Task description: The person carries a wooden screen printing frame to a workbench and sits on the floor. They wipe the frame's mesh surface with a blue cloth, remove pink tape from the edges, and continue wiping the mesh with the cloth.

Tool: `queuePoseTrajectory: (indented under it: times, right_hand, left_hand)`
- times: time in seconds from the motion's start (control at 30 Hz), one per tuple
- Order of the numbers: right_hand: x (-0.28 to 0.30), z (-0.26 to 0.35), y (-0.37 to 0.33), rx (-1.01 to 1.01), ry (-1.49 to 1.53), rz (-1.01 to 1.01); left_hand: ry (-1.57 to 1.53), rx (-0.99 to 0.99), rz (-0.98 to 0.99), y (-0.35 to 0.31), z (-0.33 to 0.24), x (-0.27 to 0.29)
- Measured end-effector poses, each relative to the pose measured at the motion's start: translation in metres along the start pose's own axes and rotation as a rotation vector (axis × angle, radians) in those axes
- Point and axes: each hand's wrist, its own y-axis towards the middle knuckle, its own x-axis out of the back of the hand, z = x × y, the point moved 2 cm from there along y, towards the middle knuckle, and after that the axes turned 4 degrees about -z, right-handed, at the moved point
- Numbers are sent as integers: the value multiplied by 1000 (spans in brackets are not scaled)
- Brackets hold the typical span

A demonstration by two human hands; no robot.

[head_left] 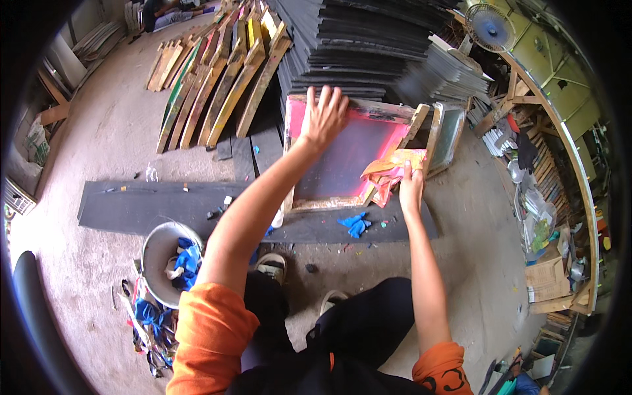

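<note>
A wooden screen-printing frame (342,155) stands tilted in front of me, its translucent mesh edged with pink. My left hand (322,117) grips its top rail, fingers hooked over the far side. At the frame's right side, my right hand (411,187) clutches a crumpled orange and pink stained rag (395,168), thumb on top. The rag lies against the frame's lower right corner and hides part of that rail. Under the frame's bottom edge runs a black board (151,205) on the floor. A small blue scrap of cloth (355,224) rests on this board, below the frame.
Left of my legs stands a bucket (153,263) with blue rags inside, beside a heap of scraps (155,322). More wooden frames (224,85) lean in a row at the far left. Tall stacks of black sheets (355,52) rise behind. A fan (490,27) is at upper right.
</note>
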Motion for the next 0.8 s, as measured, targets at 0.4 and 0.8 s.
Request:
queuePoseTrajectory:
  times: [0.4,0.8]
  right_hand:
    - [-47,-16,-9,139,-45,46]
    - [-14,-27,-27,17,-145,230]
  left_hand:
    - [11,-105,-40,18,45,-81]
    - [-614,54,-152,-63,34,-60]
